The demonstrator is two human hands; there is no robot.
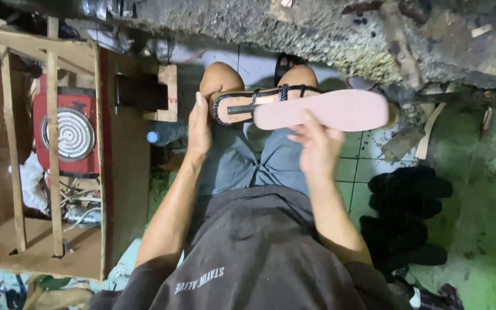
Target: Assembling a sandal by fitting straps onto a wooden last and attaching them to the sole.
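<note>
I sit with my knees up, looking down at my lap. My left hand (200,125) grips the heel end of a sandal upper (242,107) with a tan insole and black beaded straps, lying across my knees. My right hand (317,146) holds a flat pink sole (328,110) from below, its fingers under the sole's near edge. The pink sole overlaps the front part of the sandal and sticks out to the right.
A wooden frame (53,143) on the left holds a red electric coil heater (74,133). A plastic bottle (162,136) lies by my left knee. Black soles (406,195) are stacked on the floor at right. A rough workbench edge (328,40) runs above.
</note>
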